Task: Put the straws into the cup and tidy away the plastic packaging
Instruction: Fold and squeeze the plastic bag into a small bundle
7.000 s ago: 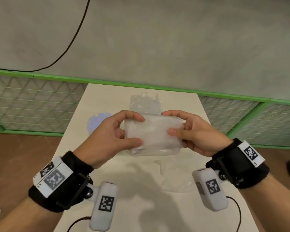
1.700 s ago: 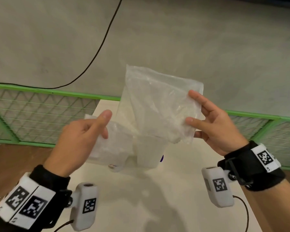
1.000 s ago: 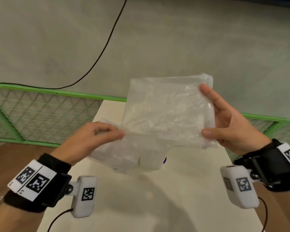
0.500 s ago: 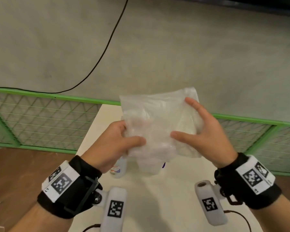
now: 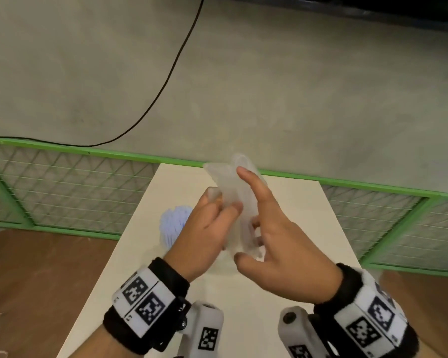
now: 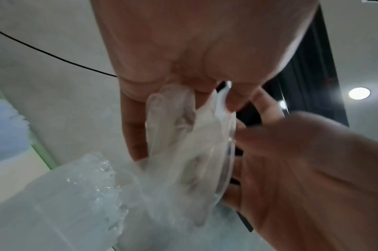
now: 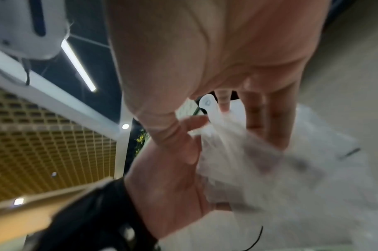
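Observation:
The clear plastic packaging [image 5: 239,202] is folded into a narrow upright wad above the white table [image 5: 303,215]. My left hand [image 5: 212,223] pinches its left side between thumb and fingers. My right hand [image 5: 264,236] holds the right side, index finger straight up along it, other fingers curled behind, thumb under the lower end. The left wrist view shows the packaging [image 6: 190,152] squeezed between both hands. A blurred pale blue bundle [image 5: 173,223], probably the straws, is on the table left of my hands. A translucent white thing [image 6: 72,203] below may be the cup; I cannot tell.
A green-framed mesh fence [image 5: 62,187] runs behind the table's far edge and on both sides. A black cable [image 5: 166,81] crosses the grey floor beyond. Brown floor lies left and right of the table.
The wide sheet held spread a second ago has been folded together. My hands have closed in until they almost touch, and the packaging is now a narrow wad.

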Available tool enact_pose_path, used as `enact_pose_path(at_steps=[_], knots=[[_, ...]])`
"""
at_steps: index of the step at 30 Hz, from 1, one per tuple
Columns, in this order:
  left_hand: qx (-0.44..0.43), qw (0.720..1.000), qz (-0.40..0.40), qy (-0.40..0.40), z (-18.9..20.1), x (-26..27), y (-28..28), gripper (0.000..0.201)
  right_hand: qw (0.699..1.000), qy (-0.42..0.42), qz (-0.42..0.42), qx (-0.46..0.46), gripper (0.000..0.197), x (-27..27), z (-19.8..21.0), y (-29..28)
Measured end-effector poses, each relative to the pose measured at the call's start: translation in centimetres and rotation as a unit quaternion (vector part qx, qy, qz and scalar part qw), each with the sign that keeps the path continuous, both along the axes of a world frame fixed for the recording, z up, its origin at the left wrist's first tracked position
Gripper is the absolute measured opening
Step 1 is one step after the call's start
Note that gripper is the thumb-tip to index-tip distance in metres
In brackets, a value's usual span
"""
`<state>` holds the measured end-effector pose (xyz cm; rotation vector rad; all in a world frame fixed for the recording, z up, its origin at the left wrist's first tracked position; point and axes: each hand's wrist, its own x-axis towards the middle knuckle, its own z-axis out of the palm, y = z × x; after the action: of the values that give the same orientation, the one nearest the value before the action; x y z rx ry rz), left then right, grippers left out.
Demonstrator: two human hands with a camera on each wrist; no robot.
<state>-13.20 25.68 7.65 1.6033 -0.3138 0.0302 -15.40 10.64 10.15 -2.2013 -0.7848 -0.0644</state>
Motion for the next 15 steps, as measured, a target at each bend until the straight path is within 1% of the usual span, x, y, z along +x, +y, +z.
enact_pose_path(at_steps=[1,2,3,4,5,6,7,8,9,10,12,13,14,15], knots=[[0.004,1.000,-0.019,-0.003,-0.3,0.0,0.3,0.027,0.998,0.057,0.022,0.034,0.109,0.0,0.1,-0.4],[0.057,0.998,-0.024,-0.031,-0.6,0.0,0.6,0.034,0.993,0.097,0.035,0.061,0.106,0.1,0.3,-0.8],[0.118,0.991,-0.021,-0.067,-1.1,0.0,0.9,0.034,0.990,0.106,0.035,0.082,0.102,0.3,0.6,-1.3],[0.165,0.982,-0.015,-0.095,-1.3,-0.1,1.2,0.031,0.991,0.085,0.017,0.097,0.095,0.7,1.2,-1.8],[0.194,0.974,-0.021,-0.115,-1.5,0.0,1.5,0.028,0.994,0.036,-0.014,0.101,0.087,1.2,1.9,-2.6],[0.211,0.968,-0.038,-0.127,-1.9,0.0,1.8,0.027,0.995,-0.020,-0.046,0.083,0.080,1.8,2.8,-3.4],[0.226,0.963,-0.061,-0.132,-2.1,0.0,2.0,0.026,0.995,-0.061,-0.068,0.043,0.075,2.6,3.6,-4.2],[0.240,0.958,-0.083,-0.137,-2.1,-0.1,2.1,0.026,0.995,-0.069,-0.071,-0.006,0.069,3.4,4.3,-4.8],[0.250,0.952,-0.101,-0.144,-2.1,-0.1,2.2,0.025,0.996,-0.039,-0.056,-0.051,0.063,4.2,4.8,-5.3],[0.253,0.948,-0.117,-0.155,-2.0,-0.1,2.3,0.024,0.996,0.011,-0.029,-0.080,0.054,4.8,5.0,-5.6],[0.248,0.941,-0.140,-0.183,-1.6,-0.2,2.3,0.028,0.991,0.089,0.027,-0.095,0.036,5.6,4.8,-5.9],[0.240,0.941,-0.143,-0.193,-1.4,-0.1,2.5,0.031,0.989,0.106,0.042,-0.098,0.029,5.9,4.6,-6.0],[0.232,0.942,-0.144,-0.196,-1.4,0.0,2.7,0.033,0.987,0.106,0.045,-0.111,0.026,6.2,4.5,-6.2],[0.226,0.945,-0.141,-0.192,-1.6,0.1,3.0,0.036,0.987,0.092,0.036,-0.129,0.029,6.5,4.4,-6.4]])
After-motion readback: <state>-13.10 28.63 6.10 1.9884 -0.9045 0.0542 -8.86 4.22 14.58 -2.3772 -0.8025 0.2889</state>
